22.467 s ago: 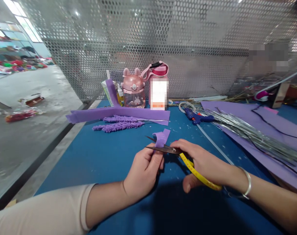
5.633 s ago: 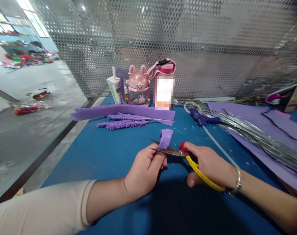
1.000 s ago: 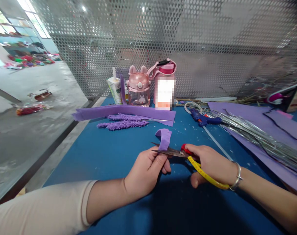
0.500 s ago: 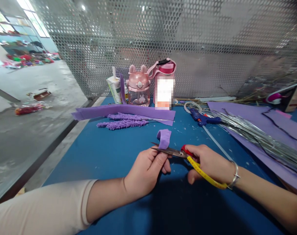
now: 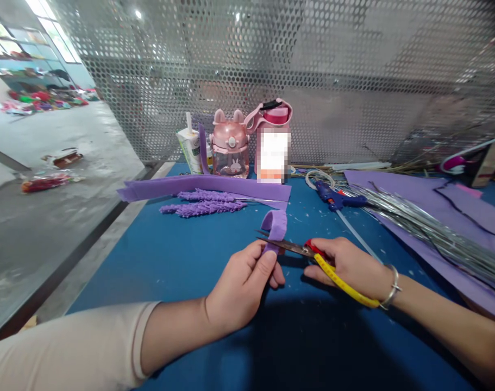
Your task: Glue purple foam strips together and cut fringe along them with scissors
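Observation:
My left hand pinches a short purple foam strip between thumb and forefinger; its upper end curls over, with a finely notched edge. My right hand grips a pair of scissors with dark blades and red and yellow handles. The blades are parted and lie across the strip, just above my left thumb. Behind my hands, two purple lavender-like flower sprigs rest in front of long purple foam strips.
At the back stand a drink carton, a pink bear-eared cup and a pink bottle. To the right lie a blue glue gun, a bundle of silvery wires and purple sheets. A perforated metal panel rises behind.
The scissors have shifted slightly up and right along the strip. The fingers of my right hand have drawn in around the handles. More of the strip shows above my left thumb.

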A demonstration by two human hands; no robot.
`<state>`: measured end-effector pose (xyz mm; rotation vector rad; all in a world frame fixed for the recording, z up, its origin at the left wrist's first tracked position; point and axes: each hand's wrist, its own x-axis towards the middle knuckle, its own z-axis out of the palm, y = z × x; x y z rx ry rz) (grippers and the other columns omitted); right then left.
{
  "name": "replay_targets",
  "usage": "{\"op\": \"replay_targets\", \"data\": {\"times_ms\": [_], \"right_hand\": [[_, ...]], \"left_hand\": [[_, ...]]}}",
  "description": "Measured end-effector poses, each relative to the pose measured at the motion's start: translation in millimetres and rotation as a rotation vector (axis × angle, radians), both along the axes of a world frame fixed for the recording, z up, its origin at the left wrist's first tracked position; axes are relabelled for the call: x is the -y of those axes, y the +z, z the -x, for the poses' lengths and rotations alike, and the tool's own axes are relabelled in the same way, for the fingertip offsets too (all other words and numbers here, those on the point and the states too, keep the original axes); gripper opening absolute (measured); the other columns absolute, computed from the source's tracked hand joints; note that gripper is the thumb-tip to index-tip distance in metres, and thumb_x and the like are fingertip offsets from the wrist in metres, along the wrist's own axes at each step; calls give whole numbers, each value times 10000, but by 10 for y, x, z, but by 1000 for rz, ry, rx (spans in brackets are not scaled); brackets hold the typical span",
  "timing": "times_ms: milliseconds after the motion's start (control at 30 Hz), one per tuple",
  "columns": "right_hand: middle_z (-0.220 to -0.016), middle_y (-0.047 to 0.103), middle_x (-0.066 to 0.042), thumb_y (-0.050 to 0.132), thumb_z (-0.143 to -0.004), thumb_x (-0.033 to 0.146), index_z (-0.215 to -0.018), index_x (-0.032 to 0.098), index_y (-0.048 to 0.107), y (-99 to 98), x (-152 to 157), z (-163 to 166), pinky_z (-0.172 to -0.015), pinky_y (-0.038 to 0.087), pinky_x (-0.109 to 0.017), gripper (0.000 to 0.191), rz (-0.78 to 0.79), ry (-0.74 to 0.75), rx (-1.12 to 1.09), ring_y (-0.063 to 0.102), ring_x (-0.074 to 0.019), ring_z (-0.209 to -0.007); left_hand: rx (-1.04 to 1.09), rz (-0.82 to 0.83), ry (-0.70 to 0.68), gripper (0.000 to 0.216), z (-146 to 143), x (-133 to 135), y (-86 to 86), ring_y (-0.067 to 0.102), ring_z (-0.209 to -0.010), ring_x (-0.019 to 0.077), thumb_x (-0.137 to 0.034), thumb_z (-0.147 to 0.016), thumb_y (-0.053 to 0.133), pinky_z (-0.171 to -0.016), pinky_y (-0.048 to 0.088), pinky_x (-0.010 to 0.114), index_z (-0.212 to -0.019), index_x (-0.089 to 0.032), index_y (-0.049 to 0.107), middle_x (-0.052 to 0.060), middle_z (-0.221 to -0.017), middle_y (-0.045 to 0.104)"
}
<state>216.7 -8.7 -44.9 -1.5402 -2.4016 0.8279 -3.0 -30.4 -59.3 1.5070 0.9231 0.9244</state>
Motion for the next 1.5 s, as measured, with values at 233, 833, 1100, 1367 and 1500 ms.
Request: {"op": "replay_targets", "data": {"times_ms": [233,833,1100,1367,1500], "right_hand": [[-571,402,57,511,-792,523,-667,204,413,-24,10,-6,-441,264,-212,356,-12,21,8,300,-94,-500],[-728,563,-4,680,-556,635,-850,215,459,148,30,7,-539,335,-260,559,-3,55,194,483,-172,-600],[-794,604,-31,685,-547,642,-883,219,468,114,58,22,-561,346,-271,582,-1,52,126,524,-203,-652],[-763,584,-13,676,-554,649,-862,218,448,93,63,24,-552,335,-264,576,-2,63,123,488,-176,-619],[-732,558,1,673,-551,656,-839,217,440,104,65,31,-540,320,-257,574,-12,73,135,447,-158,-594]], "left_hand": [[57,110,-20,294,-16,4,-48,519,-550,103,-371,-915,382,-574,434,236,-922,-134,556,5,-614,591],[77,109,45,265,-25,-18,-12,507,-529,94,-339,-918,387,-584,429,230,-855,-130,537,-19,-573,557],[46,83,2,280,-23,-15,-3,517,-539,98,-326,-914,393,-582,423,224,-787,-136,556,-12,-571,559],[9,43,-15,340,-10,-13,14,522,-559,98,-321,-917,385,-605,420,222,-688,-139,559,-1,-587,562],[5,41,-30,354,-10,-16,10,517,-563,100,-319,-920,376,-611,420,226,-682,-136,563,6,-595,562]]}}
